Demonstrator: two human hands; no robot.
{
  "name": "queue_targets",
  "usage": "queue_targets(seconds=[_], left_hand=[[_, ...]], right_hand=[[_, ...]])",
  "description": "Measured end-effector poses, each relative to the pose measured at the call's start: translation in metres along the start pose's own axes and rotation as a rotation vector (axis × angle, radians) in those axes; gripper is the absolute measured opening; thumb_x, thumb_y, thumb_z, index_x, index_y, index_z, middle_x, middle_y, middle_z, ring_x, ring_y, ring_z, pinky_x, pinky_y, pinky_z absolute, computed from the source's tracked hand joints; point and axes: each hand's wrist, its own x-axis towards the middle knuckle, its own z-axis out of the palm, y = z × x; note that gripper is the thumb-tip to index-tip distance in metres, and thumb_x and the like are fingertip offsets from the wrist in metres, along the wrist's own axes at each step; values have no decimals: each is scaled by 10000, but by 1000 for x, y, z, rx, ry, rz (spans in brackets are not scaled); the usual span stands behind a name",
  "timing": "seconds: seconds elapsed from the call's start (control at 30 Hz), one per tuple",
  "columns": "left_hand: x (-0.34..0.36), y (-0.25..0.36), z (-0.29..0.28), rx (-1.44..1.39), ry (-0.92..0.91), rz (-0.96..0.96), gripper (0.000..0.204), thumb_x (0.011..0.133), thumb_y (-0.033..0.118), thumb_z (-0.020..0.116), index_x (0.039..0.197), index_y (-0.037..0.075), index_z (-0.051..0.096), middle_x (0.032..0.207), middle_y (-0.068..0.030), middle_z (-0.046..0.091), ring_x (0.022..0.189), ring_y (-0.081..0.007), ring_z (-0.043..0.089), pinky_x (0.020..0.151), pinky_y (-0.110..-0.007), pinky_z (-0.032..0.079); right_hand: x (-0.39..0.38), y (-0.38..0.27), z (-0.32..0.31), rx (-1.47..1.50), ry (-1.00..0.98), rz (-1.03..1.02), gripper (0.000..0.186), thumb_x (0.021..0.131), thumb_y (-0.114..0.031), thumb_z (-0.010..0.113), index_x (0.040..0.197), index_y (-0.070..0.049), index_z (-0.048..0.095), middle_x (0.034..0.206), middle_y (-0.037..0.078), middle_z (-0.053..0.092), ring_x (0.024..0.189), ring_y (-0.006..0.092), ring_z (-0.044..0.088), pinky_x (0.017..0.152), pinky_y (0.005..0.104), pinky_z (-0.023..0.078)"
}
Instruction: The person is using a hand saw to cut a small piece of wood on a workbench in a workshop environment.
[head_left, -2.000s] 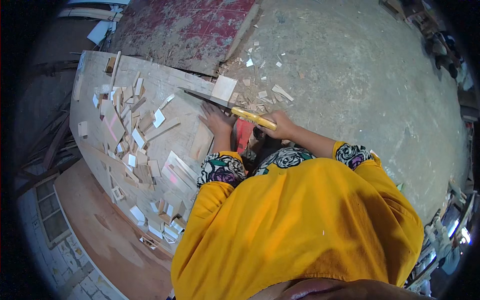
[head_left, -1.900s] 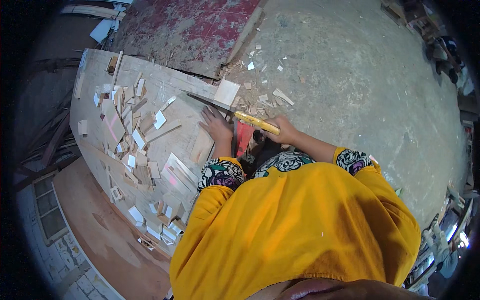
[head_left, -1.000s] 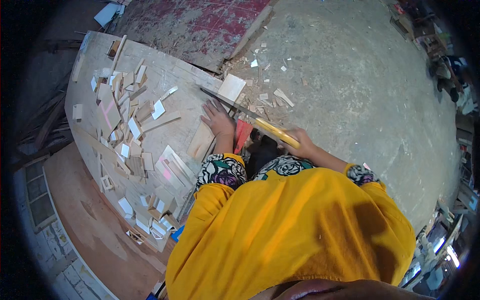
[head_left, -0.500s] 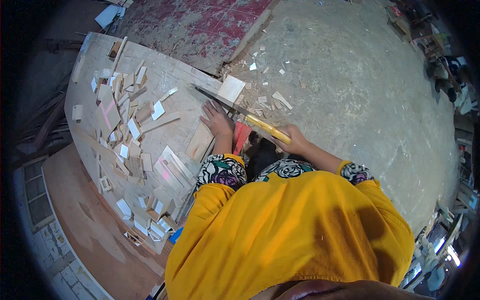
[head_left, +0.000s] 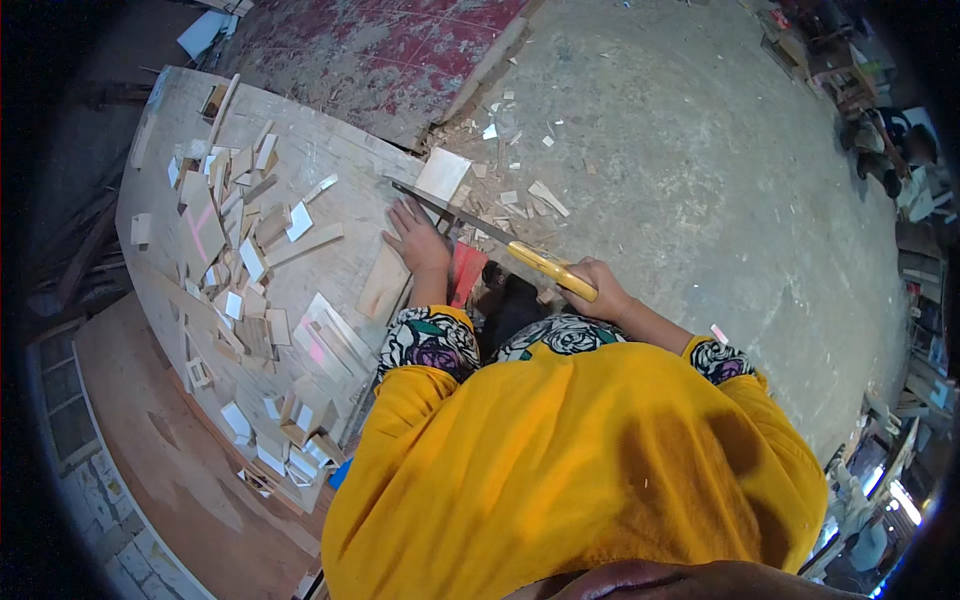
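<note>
On the pale wooden counter [head_left: 350, 152], the left hand [head_left: 418, 242] lies flat, fingers spread, nearer the pale rectangular wooden board [head_left: 443, 173] just beyond it. Between them slants the yellow-handled metal saw [head_left: 490, 229], its long axis dropping rightward to the right hand [head_left: 604, 288], wrapped around the handle.

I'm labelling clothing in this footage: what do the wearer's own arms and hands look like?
The sleeves are mustard yellow. The left cuff is rose-printed in black and white with green and purple, edged in yellow; the right cuff shows black, white and purple. The left hand and right hand show no gloves.
</note>
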Motion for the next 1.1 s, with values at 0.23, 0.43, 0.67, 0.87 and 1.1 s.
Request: queue_targets(seconds=[0.23,0.43,0.67,0.87,1.1], left_hand=[[-3,-1,-1,-19,-37,21,1025,715,608,659,1456,50,220,1508,-169,221,1410,-335,167,1077,-607,178],[0,4,6,5,58,24,1059,636,555,754,1427,43,273,1487,-151,260,1388,-324,217,1078,-587,204],[-1,-5,20,74,84,-3,1051,640,558,749,1424,42,277,1479,-156,271,1386,-328,220,1077,-583,213],[0,4,-4,13,-16,26,908,763,450,663,1449,41,230,1501,-165,240,1402,-328,194,1075,-587,197],[2,-1,18,9,101,15,1071,639,598,726,1428,39,265,1477,-162,273,1382,-326,227,1065,-588,225]], right_hand=[[-1,-11,-5,166,10,100,130,790,-162,648,826,-39,625,705,160,625,635,351,609,591,404,480],[63,-2,19,20,1,44,159,788,-200,640,823,-47,617,718,182,593,651,385,575,581,412,445],[8,14,-3,5,-67,30,167,756,-200,652,832,-53,629,743,186,617,673,377,602,586,419,465],[32,9,-1,45,-71,72,174,761,-208,655,843,-56,634,736,187,613,671,376,597,592,410,463],[48,-7,11,1,-19,63,182,774,-218,645,880,-70,650,763,189,620,692,387,599,605,413,469]])
